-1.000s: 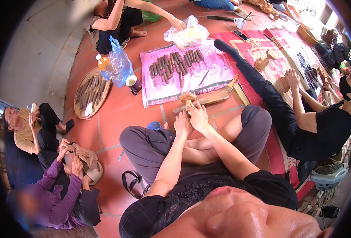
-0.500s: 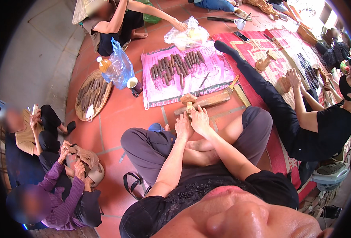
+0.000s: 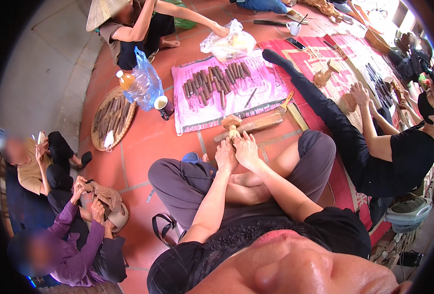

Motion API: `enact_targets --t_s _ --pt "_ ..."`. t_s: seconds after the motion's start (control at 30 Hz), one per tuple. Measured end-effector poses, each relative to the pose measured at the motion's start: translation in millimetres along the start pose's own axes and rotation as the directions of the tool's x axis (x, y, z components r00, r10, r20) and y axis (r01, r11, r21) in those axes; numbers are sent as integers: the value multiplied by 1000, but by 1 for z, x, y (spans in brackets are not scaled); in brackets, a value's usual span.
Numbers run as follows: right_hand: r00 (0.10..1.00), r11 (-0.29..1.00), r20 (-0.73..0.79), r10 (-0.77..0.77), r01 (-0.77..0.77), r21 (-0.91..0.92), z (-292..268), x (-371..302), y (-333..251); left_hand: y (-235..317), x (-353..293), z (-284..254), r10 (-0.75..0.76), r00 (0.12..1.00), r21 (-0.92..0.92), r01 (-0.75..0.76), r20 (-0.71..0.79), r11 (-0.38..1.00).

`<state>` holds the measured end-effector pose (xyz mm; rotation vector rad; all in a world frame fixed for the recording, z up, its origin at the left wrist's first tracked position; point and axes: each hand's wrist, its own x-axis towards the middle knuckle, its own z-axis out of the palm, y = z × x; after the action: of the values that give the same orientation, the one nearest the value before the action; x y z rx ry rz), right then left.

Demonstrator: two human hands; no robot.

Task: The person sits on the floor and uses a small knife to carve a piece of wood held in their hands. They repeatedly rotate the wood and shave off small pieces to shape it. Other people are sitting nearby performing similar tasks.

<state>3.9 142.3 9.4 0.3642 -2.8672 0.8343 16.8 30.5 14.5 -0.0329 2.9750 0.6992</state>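
Both hands meet in front of my crossed legs around a small carved wooden piece (image 3: 232,121) with a broad brown top and a paler, narrower lower part. My left hand (image 3: 225,156) is closed on its near end. Beside it, my right hand (image 3: 247,151) is closed on the same piece, fingers pointing forward. The fingers hide the lower part, and I cannot make out any tool in them. Just behind lies a long wooden block (image 3: 260,124) on the tiles. A brush (image 3: 286,100) with a yellow handle rests past the block's right end.
Ahead, a pink cloth (image 3: 182,117) carries several wooden-handled tools (image 3: 207,85). A round basket (image 3: 99,142) of more tools, a cup (image 3: 164,105) and a blue bag (image 3: 148,81) stand left. At right a person (image 3: 398,157) sits by a red mat (image 3: 342,186).
The view has shifted slightly. My hands stay together on the carved wooden piece, with hardly any visible movement.
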Motion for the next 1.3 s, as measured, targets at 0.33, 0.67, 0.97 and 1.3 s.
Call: enact_targets --t_s 0.33,0.67,0.97,1.3 --pt "999 997 -4 44 -44 69 0 40 9 7 0 -6 20 1000 31 -21 18 999" --pt "997 1000 -69 -22 22 2 0 16 1 -1 3 7 14 1000 17 -14 -13 1000" --pt "1000 1000 -9 -21 21 -2 0 11 -2 -2 0 1 12 1000 13 -12 7 1000" --pt "992 995 76 97 -98 7 3 48 18 14 1 -9 46 998 41 -47 35 998"
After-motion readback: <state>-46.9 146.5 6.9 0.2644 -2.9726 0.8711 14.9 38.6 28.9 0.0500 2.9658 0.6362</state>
